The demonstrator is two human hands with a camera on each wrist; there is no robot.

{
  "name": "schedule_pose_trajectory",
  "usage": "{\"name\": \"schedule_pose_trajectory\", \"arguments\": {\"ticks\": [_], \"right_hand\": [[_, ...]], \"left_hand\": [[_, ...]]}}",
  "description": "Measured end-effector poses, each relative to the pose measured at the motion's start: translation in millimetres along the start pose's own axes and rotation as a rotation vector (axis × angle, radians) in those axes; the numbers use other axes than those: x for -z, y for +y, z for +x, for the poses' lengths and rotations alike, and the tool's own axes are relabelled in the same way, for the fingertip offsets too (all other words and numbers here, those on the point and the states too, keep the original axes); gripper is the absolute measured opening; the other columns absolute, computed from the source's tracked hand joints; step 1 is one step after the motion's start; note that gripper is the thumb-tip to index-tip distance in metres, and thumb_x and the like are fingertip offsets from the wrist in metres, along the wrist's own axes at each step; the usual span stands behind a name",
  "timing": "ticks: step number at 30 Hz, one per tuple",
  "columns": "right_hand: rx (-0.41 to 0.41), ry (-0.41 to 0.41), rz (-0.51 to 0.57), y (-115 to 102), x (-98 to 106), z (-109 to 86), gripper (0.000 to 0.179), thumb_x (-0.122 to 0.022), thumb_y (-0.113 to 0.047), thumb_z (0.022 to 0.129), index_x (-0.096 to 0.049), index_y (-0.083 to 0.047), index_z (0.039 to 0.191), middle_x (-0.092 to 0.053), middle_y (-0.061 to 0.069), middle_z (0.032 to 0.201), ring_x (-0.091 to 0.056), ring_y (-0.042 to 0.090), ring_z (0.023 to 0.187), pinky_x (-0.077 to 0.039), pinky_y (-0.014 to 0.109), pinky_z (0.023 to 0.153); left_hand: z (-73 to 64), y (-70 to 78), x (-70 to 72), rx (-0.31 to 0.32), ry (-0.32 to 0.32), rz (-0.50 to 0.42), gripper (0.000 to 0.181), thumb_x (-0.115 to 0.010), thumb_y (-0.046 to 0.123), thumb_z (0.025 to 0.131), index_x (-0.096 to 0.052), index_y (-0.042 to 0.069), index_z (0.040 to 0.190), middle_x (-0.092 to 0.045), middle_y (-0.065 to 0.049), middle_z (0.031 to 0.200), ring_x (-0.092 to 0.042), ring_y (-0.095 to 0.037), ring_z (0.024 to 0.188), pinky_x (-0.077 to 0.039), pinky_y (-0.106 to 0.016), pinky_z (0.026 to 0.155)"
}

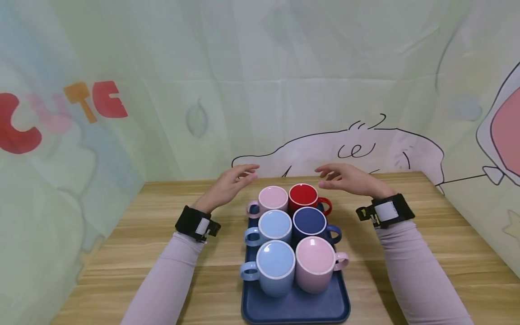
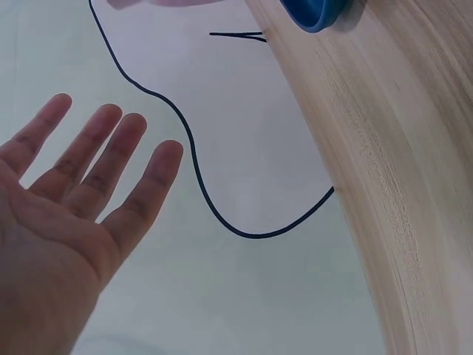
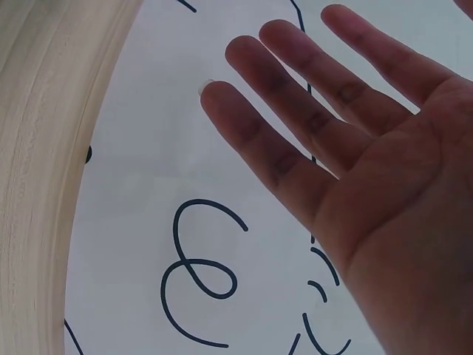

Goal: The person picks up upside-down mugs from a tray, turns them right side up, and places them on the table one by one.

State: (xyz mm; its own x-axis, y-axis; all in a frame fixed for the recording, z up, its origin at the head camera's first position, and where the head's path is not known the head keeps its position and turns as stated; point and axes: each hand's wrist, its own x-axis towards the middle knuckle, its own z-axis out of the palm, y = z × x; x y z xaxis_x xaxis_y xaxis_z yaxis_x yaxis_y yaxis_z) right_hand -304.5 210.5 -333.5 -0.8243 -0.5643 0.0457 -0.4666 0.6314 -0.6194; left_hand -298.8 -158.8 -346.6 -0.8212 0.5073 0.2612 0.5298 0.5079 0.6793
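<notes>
On a dark blue tray (image 1: 296,311) stand several mugs in two columns. The left column has a pink mug (image 1: 273,198) at the back, then a light blue mug (image 1: 275,225) and another light blue mug (image 1: 276,268) in front. On the right are a red mug (image 1: 302,196), a navy mug (image 1: 309,222) and a pink mug (image 1: 314,264). Handles point outward on both sides. My left hand (image 1: 229,185) hovers beyond the back left mug, fingers spread and holding nothing. Past the red mug, my right hand (image 1: 347,178) is also raised, its fingers extended and touching nothing.
The tray lies on a wood-grain table (image 1: 162,253). Behind the table's back edge hangs a printed cloth (image 1: 252,90) with cartoon drawings, which also runs along the left and right sides. Black straps with small devices are on both wrists.
</notes>
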Motion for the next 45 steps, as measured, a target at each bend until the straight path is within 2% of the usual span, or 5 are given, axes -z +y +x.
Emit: {"name": "schedule_pose_trajectory", "arguments": {"ticks": [12, 19, 28, 39, 45], "right_hand": [[0.018, -0.115, 0.037, -4, 2, -1.8, 0.064, -0.073, -0.034, 0.084, -0.046, -0.014, 0.138, -0.056, 0.016, 0.128, -0.051, 0.038, 0.118, -0.049, 0.052, 0.093], [-0.001, -0.145, 0.026, -5, 2, -3.2, 0.066, -0.075, -0.032, 0.082, -0.046, -0.013, 0.138, -0.057, 0.016, 0.125, -0.051, 0.037, 0.116, -0.051, 0.05, 0.089], [-0.006, -0.161, -0.008, 0, -1, -1.4, 0.066, -0.076, -0.033, 0.081, -0.048, -0.008, 0.135, -0.06, 0.012, 0.115, -0.055, 0.034, 0.106, -0.053, 0.042, 0.08], [-0.031, -0.173, -0.042, -2, -3, -1.5, 0.055, -0.077, -0.031, 0.08, -0.055, -0.006, 0.124, -0.061, 0.016, 0.109, -0.055, 0.028, 0.098, -0.053, 0.038, 0.076], [-0.048, -0.191, -0.044, -2, -6, 0.3, 0.046, -0.076, -0.028, 0.081, -0.057, -0.007, 0.118, -0.061, 0.013, 0.103, -0.056, 0.028, 0.093, -0.052, 0.036, 0.074]], "left_hand": [[-4.6, 2.2, -2.9, 0.011, -0.026, -0.009, 0.051, -0.049, 0.045, 0.098, -0.045, 0.018, 0.141, -0.05, -0.003, 0.14, -0.053, -0.02, 0.118, -0.044, -0.047, 0.102], [-4.6, 6.1, -4.7, -0.008, -0.044, -0.024, 0.049, -0.051, 0.041, 0.099, -0.046, 0.017, 0.141, -0.05, -0.003, 0.141, -0.051, -0.022, 0.12, -0.044, -0.048, 0.102], [-8.2, 32.0, -5.4, -0.034, -0.057, -0.021, 0.044, -0.054, 0.027, 0.099, -0.046, 0.011, 0.14, -0.048, -0.01, 0.142, -0.047, -0.027, 0.123, -0.045, -0.049, 0.1], [-7.7, 38.4, -10.1, -0.096, -0.073, 0.012, 0.046, -0.055, 0.041, 0.096, -0.049, 0.024, 0.138, -0.051, 0.002, 0.139, -0.046, -0.017, 0.121, -0.046, -0.046, 0.098], [-10.3, 45.0, -10.6, -0.109, -0.087, 0.037, 0.047, -0.055, 0.044, 0.096, -0.048, 0.025, 0.139, -0.05, -0.002, 0.139, -0.044, -0.019, 0.122, -0.045, -0.049, 0.099]]}}
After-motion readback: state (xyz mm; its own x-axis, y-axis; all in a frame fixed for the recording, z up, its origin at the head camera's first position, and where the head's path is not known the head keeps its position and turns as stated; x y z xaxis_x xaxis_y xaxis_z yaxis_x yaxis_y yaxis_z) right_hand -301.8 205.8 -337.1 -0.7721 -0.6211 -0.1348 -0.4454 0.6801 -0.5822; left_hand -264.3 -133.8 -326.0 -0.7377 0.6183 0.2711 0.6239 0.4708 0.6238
